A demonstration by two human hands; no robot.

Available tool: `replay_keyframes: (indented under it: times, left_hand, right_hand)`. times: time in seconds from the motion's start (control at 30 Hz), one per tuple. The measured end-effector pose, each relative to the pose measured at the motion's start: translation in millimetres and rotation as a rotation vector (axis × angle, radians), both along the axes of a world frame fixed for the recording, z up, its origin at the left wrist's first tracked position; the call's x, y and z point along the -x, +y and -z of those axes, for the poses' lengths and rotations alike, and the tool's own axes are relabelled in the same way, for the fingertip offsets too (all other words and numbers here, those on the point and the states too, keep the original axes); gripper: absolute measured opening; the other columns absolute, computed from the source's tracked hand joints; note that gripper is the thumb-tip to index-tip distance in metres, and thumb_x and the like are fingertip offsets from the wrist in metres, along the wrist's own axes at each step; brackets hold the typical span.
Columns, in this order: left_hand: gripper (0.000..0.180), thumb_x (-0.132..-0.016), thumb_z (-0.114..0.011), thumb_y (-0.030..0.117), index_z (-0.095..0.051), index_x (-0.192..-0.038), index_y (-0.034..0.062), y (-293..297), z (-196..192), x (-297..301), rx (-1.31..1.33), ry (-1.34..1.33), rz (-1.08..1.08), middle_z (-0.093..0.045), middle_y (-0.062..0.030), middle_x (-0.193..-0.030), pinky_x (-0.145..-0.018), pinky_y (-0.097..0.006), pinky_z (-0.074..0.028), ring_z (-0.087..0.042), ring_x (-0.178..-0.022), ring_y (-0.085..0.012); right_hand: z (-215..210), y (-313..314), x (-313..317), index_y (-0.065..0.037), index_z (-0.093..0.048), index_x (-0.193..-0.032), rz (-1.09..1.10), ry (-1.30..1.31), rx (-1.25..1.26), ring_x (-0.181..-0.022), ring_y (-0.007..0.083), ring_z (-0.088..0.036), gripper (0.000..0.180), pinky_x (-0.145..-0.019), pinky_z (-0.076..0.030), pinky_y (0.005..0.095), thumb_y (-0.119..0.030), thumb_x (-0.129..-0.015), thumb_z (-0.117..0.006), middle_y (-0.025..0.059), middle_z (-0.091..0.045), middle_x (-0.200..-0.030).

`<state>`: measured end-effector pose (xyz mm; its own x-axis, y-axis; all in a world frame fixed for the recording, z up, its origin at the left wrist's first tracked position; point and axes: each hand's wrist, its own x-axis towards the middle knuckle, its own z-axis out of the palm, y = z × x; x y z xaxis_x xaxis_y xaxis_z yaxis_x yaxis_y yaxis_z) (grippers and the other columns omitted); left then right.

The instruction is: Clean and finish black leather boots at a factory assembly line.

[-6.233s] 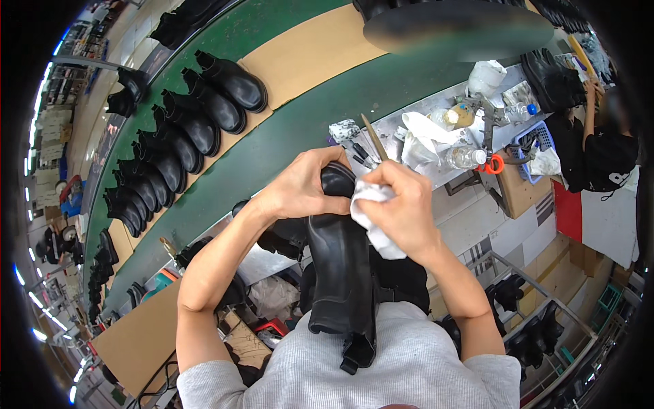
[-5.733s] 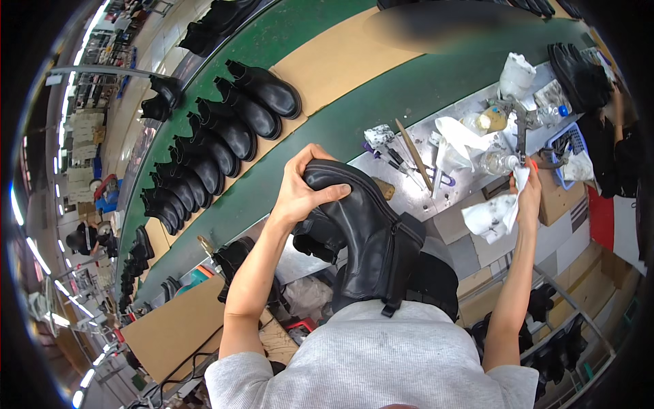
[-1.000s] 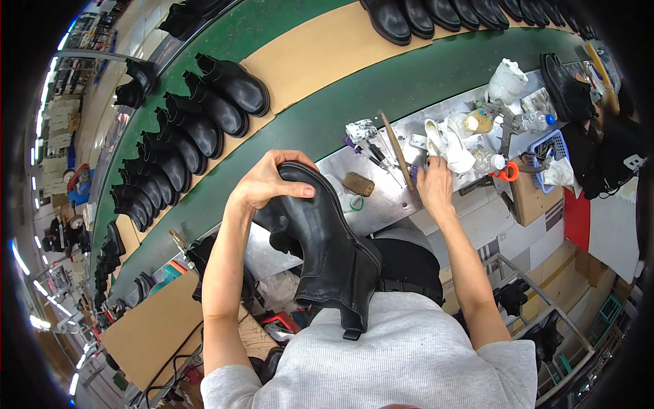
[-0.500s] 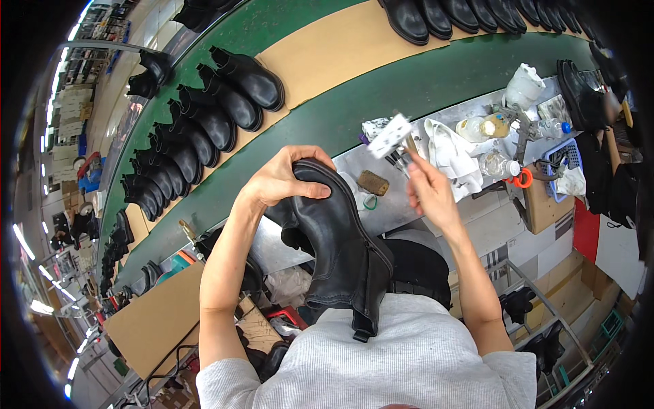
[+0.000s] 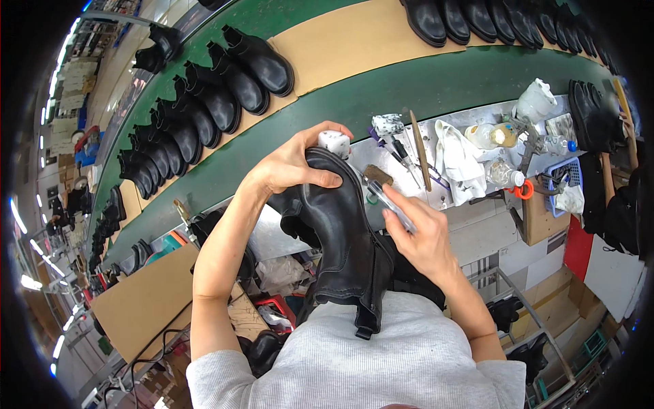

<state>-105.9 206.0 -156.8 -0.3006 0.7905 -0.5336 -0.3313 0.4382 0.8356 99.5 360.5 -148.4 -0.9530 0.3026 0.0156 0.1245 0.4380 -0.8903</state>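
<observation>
My left hand is closed round the toe end of a black leather ankle boot, its thumb lying across the upper. The sole edge faces up and right, and the boot's shaft with its pull loop hangs toward my lap. In my closed right hand is the handle of an applicator. Its white, dark-speckled block head sits at the far edge of the boot's toe, by my left fingers. Whether the head touches the sole edge is hard to make out.
A brown block, another speckled applicator, a wooden stick, a white cloth, bottles and a blue basket lie on the metal bench. Black boots line the green conveyor. Someone's arm shows at right.
My right hand has moved down and left, bringing the applicator's white head from over the bench to the boot's toe. My left hand keeps its hold on the boot.
</observation>
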Motion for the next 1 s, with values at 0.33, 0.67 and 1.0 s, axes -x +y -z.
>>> replay_keyframes:
  times: [0.33, 0.67, 1.0]
  left_hand:
    - [0.063, -0.061, -0.076, 0.008, -0.052, -0.119, 0.0069, 4.7, -2.0, -1.2, -0.01, 0.016, 0.01, -0.058, -0.0038, -0.095, -0.079, -0.024, -0.043, -0.054, -0.085, -0.0114]
    - [0.063, -0.06, -0.075, 0.008, -0.052, -0.118, 0.0068, 6.3, -5.3, -1.6, -0.018, 0.034, 0.021, -0.058, -0.0036, -0.094, -0.079, -0.024, -0.043, -0.053, -0.085, -0.0116]
    - [0.063, -0.061, -0.076, 0.008, -0.052, -0.118, 0.007, 6.3, -7.7, -1.2, -0.009, 0.036, 0.027, -0.058, -0.0037, -0.095, -0.079, -0.025, -0.043, -0.053, -0.086, -0.0118]
  right_hand:
    - [-1.7, -4.8, 6.7, -0.002, -0.062, -0.11, -0.025, 0.153, -0.146, -0.059, 0.025, -0.059, 0.036, -0.054, -0.048, 0.0342, -0.002, -0.075, -0.068, 0.0111, -0.061, -0.073]
    - [-1.5, -9.7, 9.9, -0.003, -0.064, -0.11, -0.003, 0.151, -0.168, -0.056, 0.021, -0.057, 0.038, -0.05, -0.045, 0.0314, 0.001, -0.072, -0.069, 0.0094, -0.058, -0.068]
    - [-5.6, -12.6, 10.2, 0.0, -0.064, -0.103, 0.013, 0.142, -0.174, -0.053, 0.0221, -0.058, 0.035, -0.049, -0.046, 0.0315, 0.003, -0.069, -0.067, 0.0103, -0.059, -0.067]
